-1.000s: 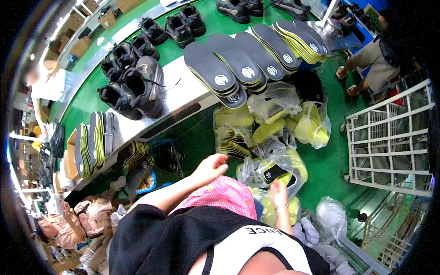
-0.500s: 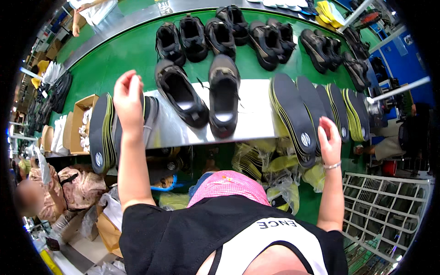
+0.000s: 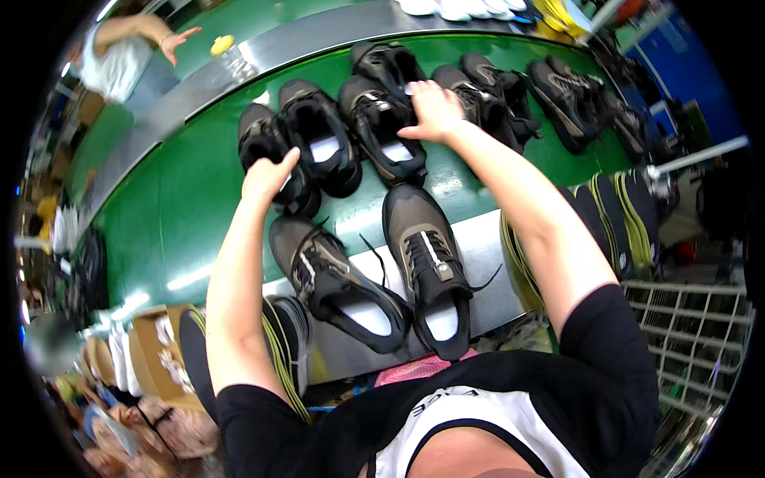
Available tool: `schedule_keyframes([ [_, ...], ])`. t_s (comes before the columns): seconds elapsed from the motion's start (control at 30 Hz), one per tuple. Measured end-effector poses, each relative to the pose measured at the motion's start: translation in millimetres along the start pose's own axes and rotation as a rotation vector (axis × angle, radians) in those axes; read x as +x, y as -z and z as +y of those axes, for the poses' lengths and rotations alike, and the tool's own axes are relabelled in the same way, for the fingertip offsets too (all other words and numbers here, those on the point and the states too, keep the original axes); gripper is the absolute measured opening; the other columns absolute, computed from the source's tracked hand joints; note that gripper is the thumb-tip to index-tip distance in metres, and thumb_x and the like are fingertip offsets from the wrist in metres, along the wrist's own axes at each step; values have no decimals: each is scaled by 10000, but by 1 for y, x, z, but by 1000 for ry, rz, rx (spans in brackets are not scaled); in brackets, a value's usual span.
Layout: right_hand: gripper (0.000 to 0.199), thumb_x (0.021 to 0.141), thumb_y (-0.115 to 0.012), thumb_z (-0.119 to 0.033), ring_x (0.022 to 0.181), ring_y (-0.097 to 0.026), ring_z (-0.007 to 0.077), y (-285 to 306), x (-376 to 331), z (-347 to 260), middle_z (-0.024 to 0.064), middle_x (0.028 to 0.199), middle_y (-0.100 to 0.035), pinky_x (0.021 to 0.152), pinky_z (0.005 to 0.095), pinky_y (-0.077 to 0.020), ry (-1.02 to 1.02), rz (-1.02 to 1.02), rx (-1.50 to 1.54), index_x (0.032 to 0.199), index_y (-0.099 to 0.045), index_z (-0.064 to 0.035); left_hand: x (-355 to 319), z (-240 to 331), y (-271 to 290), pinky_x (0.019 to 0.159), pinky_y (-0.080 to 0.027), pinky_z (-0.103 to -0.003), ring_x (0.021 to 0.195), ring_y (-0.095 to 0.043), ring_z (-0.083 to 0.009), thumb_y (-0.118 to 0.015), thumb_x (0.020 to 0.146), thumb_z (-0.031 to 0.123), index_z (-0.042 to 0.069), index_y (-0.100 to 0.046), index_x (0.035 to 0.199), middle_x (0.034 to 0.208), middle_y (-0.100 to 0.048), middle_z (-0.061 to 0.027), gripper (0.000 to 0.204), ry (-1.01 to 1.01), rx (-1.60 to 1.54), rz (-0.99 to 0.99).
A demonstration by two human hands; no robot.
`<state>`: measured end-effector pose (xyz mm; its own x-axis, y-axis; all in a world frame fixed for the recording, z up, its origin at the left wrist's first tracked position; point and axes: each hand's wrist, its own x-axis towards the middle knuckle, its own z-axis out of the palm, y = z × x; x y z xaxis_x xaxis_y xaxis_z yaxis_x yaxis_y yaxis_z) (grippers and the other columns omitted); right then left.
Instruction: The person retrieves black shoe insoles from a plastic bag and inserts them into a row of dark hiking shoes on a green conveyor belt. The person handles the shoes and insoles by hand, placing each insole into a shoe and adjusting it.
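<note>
one shoe hides partly behind left hand.

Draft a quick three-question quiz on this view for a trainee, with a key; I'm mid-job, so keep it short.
1. Which is nearest the left hand? (a) cardboard carton (b) dark sneaker (c) blue panel
2. True or false: dark insoles with yellow edges lie on both sides of the two lace-up sneakers closest to the person.
3. Fill in: the white wire rack stands on the person's ____ side.

Key: 1 b; 2 true; 3 right.
</note>
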<state>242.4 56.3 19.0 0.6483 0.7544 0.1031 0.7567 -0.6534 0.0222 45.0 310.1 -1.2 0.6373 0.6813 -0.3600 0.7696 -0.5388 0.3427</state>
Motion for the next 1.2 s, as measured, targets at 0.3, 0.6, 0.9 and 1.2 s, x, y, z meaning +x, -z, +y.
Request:
schedule_keyframes([
  [0.3, 304, 682, -553, -280, 897, -560, 245, -12, 14, 2, 107, 928, -603, 756, 348, -444, -191, -197, 65, 877, -623, -57, 47, 32, -49, 728, -445, -335, 818, -586, -304, -668, 568, 226, -121, -555, 855, 854, -591, -228, 465, 27, -370, -101],
  [0.6, 349, 716, -500, -323, 951, -551, 226, 13, 18, 108, 92, 1009, -584, 786, 337, -434, -374, -371, -28, 959, -612, -99, 65, 152, -92, 592, -444, -339, 627, -593, -268, -633, 571, 178, -129, -566, 709, 650, -583, -213, 343, -160, -576, -100],
  [0.9, 514, 675, -566, -461, 1044, -476, 258, -22, -5, 210, 91, 1094, -531, 838, 392, -417, -449, -269, -50, 1061, -555, -121, 55, 254, -140, 721, -445, -348, 795, -597, -295, -633, 613, 331, -54, -613, 755, 763, -603, -205, 412, -365, -177, -126],
  [1.2, 403, 757, -556, -315, 873, -551, 241, 79, -233, 237, 144, 948, -564, 766, 317, -441, -32, 461, 204, 1037, -519, -28, 89, 229, -138, 685, -430, -351, 726, -571, -258, -514, 749, 398, -122, -538, 913, 762, -581, -197, 546, -604, 0, -341],
])
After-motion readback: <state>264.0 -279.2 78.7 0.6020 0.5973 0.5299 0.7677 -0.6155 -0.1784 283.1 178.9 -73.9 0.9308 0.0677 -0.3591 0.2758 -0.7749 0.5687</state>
